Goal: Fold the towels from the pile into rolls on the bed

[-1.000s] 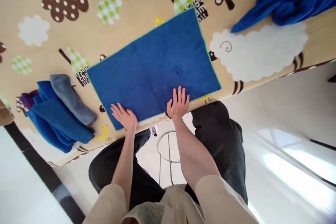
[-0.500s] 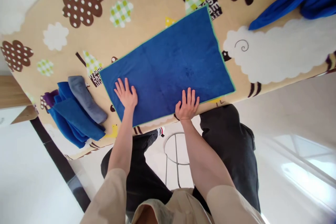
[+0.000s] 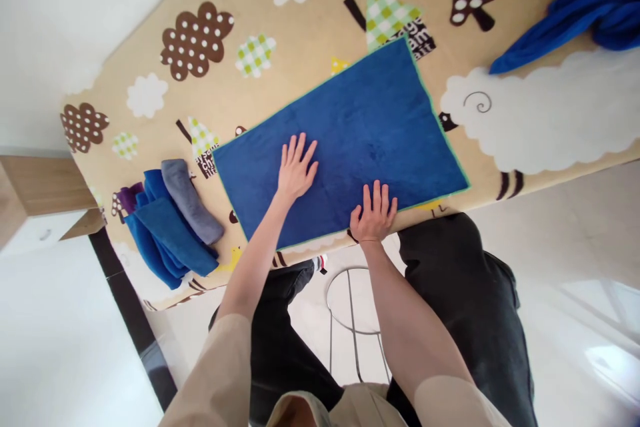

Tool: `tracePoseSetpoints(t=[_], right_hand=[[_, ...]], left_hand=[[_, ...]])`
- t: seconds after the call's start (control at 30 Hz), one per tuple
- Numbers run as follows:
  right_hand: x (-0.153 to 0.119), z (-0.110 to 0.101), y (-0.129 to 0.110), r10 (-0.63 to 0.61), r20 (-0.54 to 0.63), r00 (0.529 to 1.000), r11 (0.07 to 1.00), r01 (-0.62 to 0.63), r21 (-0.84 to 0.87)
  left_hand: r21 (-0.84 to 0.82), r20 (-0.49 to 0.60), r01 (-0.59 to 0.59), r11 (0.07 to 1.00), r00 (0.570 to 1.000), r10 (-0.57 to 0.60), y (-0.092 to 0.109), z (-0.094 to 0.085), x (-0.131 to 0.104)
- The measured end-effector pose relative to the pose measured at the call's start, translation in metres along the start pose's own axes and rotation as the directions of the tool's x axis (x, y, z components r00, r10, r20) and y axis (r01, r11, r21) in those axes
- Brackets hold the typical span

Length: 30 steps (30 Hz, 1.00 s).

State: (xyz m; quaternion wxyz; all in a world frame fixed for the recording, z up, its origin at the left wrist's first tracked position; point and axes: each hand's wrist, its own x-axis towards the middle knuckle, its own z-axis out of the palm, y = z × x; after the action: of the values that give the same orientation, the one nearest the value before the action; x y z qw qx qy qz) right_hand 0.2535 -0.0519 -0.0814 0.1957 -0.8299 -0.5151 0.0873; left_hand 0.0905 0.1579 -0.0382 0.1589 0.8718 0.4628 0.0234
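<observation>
A blue towel (image 3: 370, 127) with a thin green edge lies spread flat on the table (image 3: 300, 27), which has a tan cover printed with trees, clouds and a sheep. My left hand (image 3: 296, 168) rests palm down on the towel's middle, fingers spread. Flat on the towel's near edge, by the table's front rim, lies my right hand (image 3: 375, 212). Neither hand grips anything.
A stack of folded cloths (image 3: 170, 223), blue, grey and purple, sits at the table's left end. A heap of crumpled blue towels (image 3: 585, 3) lies at the far right. A metal stool frame (image 3: 350, 307) stands below between my legs. A wooden shelf (image 3: 45, 183) is at the left.
My left hand has slid from the towel's near left corner up and right to its middle. My right hand has stayed on the near edge. The camera view has shifted.
</observation>
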Motion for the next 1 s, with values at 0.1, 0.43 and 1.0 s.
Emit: tracePoseSetpoints(t=[0.1,0.43,1.0], right_hand=[[-0.001,0.000,0.001,-0.012,-0.006,1.000,1.000,0.012,-0.018],[-0.001,0.002,0.000,-0.014,-0.035,0.999,1.000,0.013,-0.012],[0.008,-0.013,-0.004,-0.020,0.095,0.995,0.998,0.015,0.054]], left_hand=[[-0.014,-0.062,0.074,0.997,0.995,-0.074,-0.005,0.009,0.028],[0.051,-0.106,0.684,0.728,0.728,-0.677,-0.185,-0.070,-0.033],[0.026,0.252,0.836,0.548,0.525,-0.813,0.044,-0.119,-0.304]])
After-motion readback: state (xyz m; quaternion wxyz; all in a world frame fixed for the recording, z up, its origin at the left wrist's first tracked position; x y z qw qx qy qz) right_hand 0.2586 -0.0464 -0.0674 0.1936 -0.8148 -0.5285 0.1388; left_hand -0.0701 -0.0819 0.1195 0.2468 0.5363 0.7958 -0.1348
